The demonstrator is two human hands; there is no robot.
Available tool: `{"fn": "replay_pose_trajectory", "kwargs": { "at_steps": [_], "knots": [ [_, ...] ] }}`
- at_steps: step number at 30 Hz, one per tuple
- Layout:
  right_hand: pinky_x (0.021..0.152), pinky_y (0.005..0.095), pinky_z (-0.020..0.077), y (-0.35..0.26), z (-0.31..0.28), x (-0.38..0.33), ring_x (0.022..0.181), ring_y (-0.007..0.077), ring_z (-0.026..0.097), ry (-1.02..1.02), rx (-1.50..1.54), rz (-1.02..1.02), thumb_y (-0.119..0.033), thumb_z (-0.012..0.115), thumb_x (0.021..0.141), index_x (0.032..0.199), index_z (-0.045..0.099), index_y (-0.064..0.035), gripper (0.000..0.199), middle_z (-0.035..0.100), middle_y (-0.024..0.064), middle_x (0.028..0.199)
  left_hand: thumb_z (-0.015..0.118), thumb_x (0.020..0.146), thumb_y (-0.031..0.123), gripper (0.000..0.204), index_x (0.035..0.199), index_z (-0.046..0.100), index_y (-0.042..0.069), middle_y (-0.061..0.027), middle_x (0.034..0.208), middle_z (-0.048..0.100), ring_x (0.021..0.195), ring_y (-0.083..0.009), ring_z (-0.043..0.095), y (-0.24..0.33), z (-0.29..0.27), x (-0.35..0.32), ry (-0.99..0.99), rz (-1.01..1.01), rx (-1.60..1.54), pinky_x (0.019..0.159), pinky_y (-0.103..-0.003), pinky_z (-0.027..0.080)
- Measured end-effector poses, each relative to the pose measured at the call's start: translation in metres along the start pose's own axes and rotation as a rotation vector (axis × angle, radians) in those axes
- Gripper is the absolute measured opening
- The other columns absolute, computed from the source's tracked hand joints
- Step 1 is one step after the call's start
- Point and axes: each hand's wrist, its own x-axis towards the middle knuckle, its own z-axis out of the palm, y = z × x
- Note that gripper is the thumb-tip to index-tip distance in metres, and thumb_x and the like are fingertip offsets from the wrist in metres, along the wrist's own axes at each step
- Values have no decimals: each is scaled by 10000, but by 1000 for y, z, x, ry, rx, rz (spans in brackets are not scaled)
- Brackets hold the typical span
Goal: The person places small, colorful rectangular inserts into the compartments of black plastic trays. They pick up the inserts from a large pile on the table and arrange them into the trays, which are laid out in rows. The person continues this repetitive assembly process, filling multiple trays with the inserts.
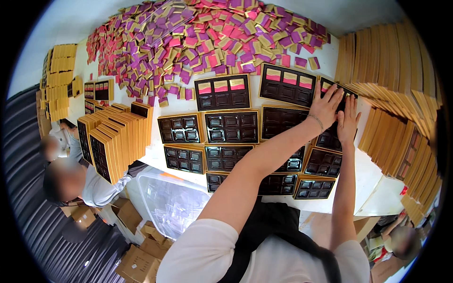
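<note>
Head view: left hand [323, 112] and right hand [348, 123] open, fingers extended over far-right tray [347, 91], nothing visibly gripped; uneven fingertip pressure could skew pink-gold packets [325, 87].

Bright, even light fills the middle of the frame, whitening the counter [370, 175]; sharp glints streak the black trays [179, 127]. Fisheye distortion curves the dimmer slatted wall [26, 184] at lower left, and faces [67, 178] are blurred.

Brown cartons [140, 260], dark ribbed wall [23, 151]
</note>
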Motion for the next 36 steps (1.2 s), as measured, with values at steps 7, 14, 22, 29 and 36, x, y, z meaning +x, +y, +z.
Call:
{"fn": "replay_pose_trajectory", "kwargs": {
  "at_steps": [7,14,22,29,36],
  "knots": [
    [1160,521,113,-23,-9,6,1455,295,218,159,92,81,-435,297,1026,1481,332,-77,580,294,133,1550,460,935,357,527,1396,471,103,-43,1497,388,1394,-223,307,-17,-21,-3,154,7,-55,1091,-712,107],
    [791,341,524,-231,-10,96,910,291,664,315,576,-407,-23,614,878,1027,673,-50,163,682,133,989,686,803,227,297,1045,637,62,-154,1040,613,1009,-336,590,-240,-119,-89,455,-742,107,837,-448,492],
    [787,436,497,-378,55,182,947,309,618,130,68,-234,-158,676,764,963,639,-55,227,661,146,906,760,766,324,564,1239,525,127,-234,1074,595,999,-402,604,-313,-129,-58,279,-1043,-19,811,-470,514],
    [729,447,471,-346,40,172,876,265,639,360,368,-418,-183,688,753,911,671,-125,170,698,56,879,682,792,197,156,833,688,47,-121,802,702,705,-267,678,-316,-126,-99,749,-887,-258,657,-391,537],
    [729,265,530,-117,-67,28,835,148,655,-84,1278,305,-49,690,849,1028,651,11,193,685,78,938,682,832,-16,235,1065,684,18,-21,872,676,711,-72,608,-96,-103,-133,445,-804,-1348,628,-221,516]
  ]
}}
